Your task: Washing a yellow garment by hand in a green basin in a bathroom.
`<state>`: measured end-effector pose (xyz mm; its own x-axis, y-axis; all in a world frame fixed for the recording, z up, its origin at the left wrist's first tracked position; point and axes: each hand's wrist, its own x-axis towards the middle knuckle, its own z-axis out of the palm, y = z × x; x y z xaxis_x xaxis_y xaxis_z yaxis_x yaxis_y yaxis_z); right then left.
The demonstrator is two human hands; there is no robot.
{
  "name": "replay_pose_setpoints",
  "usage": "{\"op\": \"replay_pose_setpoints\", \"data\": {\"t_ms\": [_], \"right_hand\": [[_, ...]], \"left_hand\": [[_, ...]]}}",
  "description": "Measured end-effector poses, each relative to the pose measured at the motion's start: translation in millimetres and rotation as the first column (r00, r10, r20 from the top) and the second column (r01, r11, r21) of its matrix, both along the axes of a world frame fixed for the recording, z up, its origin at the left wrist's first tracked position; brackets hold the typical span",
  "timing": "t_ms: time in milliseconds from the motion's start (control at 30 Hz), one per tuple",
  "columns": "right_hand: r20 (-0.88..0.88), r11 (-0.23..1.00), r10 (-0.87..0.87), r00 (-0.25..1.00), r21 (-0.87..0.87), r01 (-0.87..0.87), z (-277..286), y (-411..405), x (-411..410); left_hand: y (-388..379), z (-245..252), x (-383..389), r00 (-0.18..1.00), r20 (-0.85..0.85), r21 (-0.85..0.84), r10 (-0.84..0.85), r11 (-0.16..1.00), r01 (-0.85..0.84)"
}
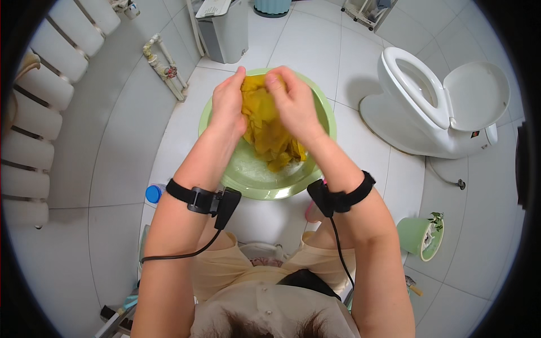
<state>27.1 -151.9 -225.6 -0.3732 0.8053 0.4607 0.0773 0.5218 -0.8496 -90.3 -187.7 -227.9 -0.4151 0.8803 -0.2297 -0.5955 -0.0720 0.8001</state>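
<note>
A wet yellow cloth or garment (pixel 264 114) is bunched up between my two hands over a light green plastic basin (pixel 270 193). My left hand (pixel 228 101) grips its left side, thumb pointing up and away from me. On the right, my right hand (pixel 291 99) holds the upper part with curled fingers and looks slightly blurred. The lower folds of the cloth hang down into the basin, where shallow water with some suds (pixel 258 169) shows. Parts of both hands' fingers are hidden by the cloth.
A white toilet (pixel 405 101) with raised lid stands at right, a green bin (pixel 410 236) below it. Left are a radiator (pixel 34 148), wall pipes (pixel 162 67) and a blue-capped bottle (pixel 154 193). A grey bin (pixel 224 34) stands beyond the basin. Black straps with cables circle both forearms.
</note>
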Motion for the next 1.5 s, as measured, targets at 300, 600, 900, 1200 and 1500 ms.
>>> {"op": "replay_pose_setpoints", "data": {"t_ms": [300,600,900,1200,1500], "right_hand": [[0.456,0.881,-0.436,0.776,0.394,0.263,-5.4,15.9,-0.2],[0.551,0.929,-0.339,0.763,0.323,0.179,-10.8,11.1,-4.2],[0.45,0.913,-0.271,0.851,0.399,0.08,-22.0,-4.0,-13.2],[0.483,0.908,-0.234,0.844,0.419,0.012,-24.3,-26.5,-22.4],[0.526,0.952,-0.158,0.836,0.305,-0.012,-4.8,-46.2,-29.3]], "left_hand": [[10.1,-15.8,44.6,0.976,0.214,-0.089,0.03,0.996,-0.011],[2.1,-22.3,36.9,0.969,0.247,-0.084,-0.019,0.996,0.041],[-4.0,-24.4,22.6,0.87,0.403,0.12,-0.285,0.959,0.258],[4.8,-52.8,3.2,0.8,0.447,0.254,-0.399,0.915,0.314],[7.2,-68.1,-23.5,0.934,0.27,0.036,-0.236,0.971,0.235]]}}
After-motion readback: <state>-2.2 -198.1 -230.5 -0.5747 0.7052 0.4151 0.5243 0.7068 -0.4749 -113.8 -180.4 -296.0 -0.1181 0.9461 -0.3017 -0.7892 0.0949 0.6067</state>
